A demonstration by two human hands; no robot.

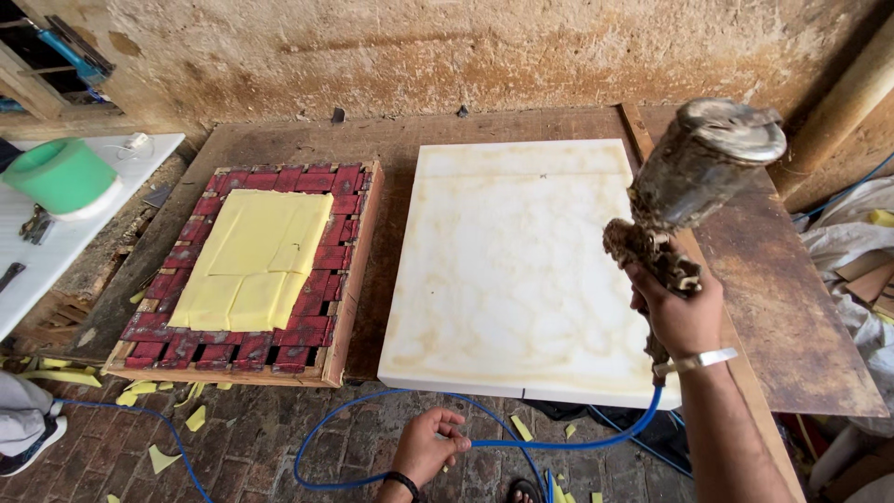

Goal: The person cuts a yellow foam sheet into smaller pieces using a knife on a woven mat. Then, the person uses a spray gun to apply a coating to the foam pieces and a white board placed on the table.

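My right hand [677, 307] is shut on a dirty, glue-crusted spray gun [694, 177] with a metal cup on top, raised over the right edge of a white foam slab [507, 261] stained yellowish. My left hand [428, 447] holds the blue air hose [559, 441] that runs from the gun's base, low over the brick floor. To the left lies a wooden frame with red webbing [326, 261], with yellow foam pieces [251, 259] laid on top of it. Both the slab and the frame rest on a brown wooden board [400, 140].
Yellow foam scraps [163, 456] litter the brick floor. A green bucket [60, 175] stands on a white table at left. Another person's foot in a shoe [28, 438] is at the lower left. Cloth and cardboard pile up at right. A rough plastered wall is behind.
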